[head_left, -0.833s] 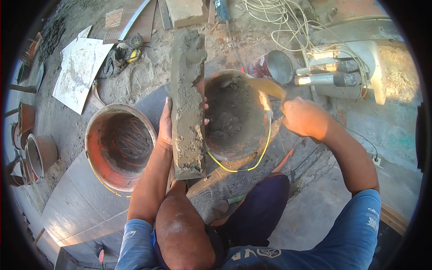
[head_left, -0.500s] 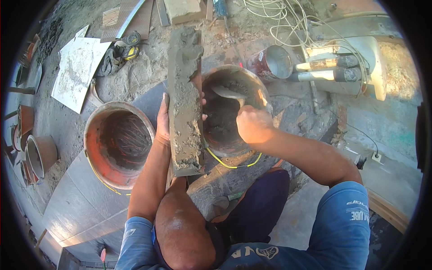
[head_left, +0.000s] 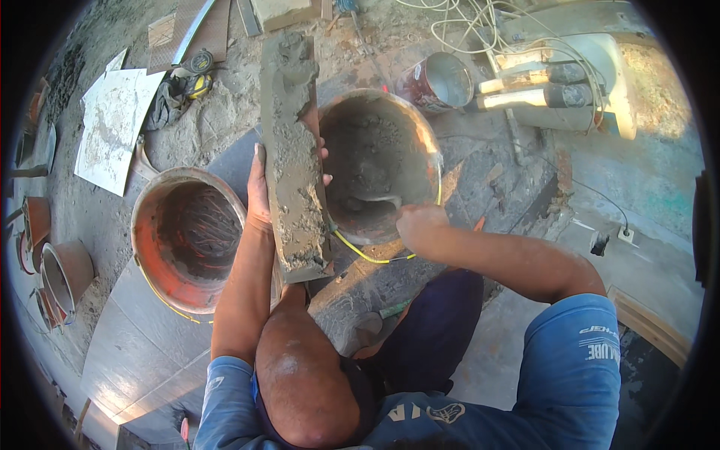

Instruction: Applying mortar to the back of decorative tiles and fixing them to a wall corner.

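Note:
My left hand (head_left: pixel 258 187) is closed around a long, narrow tile strip (head_left: pixel 294 161), its upper face coated with rough grey mortar. Fingertips show past its right edge, and its near end lies over my knee. Just right of the strip stands a bucket (head_left: pixel 424 139) with wet grey mortar (head_left: pixel 379 154) inside. My right hand (head_left: pixel 420 226) is at this bucket's near rim, wrapped around the handle of a trowel (head_left: pixel 379 199). The trowel's bent neck shows, while its blade is mostly sunk in the mortar or hidden.
A second, orange bucket (head_left: pixel 144 232) smeared with mortar stands at left. Behind the mortar bucket are a paint can (head_left: pixel 420 82), handled tools (head_left: pixel 525 97) and a tangled cable (head_left: pixel 480 34). Far left lie a white board (head_left: pixel 112 127) and a tape measure (head_left: pixel 199 86). Smaller buckets (head_left: pixel 71 274) line the left side.
My right hand and the trowel have moved nearer to me, from mid-bucket to its near side, and the blade has gone down into the mortar. My left hand still holds the strip.

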`<state>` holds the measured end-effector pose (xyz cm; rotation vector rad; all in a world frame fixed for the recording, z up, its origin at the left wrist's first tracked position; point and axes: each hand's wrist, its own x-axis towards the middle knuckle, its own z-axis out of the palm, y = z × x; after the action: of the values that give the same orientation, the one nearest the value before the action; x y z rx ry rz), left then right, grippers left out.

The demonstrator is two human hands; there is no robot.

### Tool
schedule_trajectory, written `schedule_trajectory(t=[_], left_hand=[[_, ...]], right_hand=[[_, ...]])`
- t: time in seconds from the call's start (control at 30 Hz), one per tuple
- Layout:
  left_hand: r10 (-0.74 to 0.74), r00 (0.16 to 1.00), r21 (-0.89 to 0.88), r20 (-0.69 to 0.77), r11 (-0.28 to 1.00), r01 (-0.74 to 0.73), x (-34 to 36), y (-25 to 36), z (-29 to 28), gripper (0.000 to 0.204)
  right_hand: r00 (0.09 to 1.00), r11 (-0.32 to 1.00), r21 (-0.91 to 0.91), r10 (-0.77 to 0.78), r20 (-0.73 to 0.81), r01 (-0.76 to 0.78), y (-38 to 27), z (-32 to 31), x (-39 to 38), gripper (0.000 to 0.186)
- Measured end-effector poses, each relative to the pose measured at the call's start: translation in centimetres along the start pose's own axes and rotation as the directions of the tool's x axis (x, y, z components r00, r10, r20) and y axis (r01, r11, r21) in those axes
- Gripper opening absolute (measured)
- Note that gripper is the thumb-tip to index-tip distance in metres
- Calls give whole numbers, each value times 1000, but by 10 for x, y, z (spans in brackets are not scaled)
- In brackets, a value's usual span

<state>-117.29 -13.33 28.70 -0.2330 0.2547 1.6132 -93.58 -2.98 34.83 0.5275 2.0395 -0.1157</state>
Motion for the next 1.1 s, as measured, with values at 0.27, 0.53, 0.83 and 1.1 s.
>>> schedule_trajectory(t=[0.27, 0.53, 0.83, 1.1], left_hand=[[-6, 999, 35, 34, 999, 5, 2, 4, 6, 73], [-21, 1000, -5, -7, 1000, 21, -2, -1, -4, 72], [-12, 1000, 25, -8, 1000, 12, -3, 0, -14, 72], [-16, 1000, 60, 7, 998, 15, -10, 9, -12, 72]], right_hand=[[992, 991, 97, 85, 96, -94, 31, -89, -25, 25], [974, 993, 103, 40, 224, -65, 7, -63, -30, 26], [930, 983, 112, 99, 353, -147, 24, -59, 18, 29], [985, 973, 159, 163, 56, -169, 31, -86, -4, 23]])
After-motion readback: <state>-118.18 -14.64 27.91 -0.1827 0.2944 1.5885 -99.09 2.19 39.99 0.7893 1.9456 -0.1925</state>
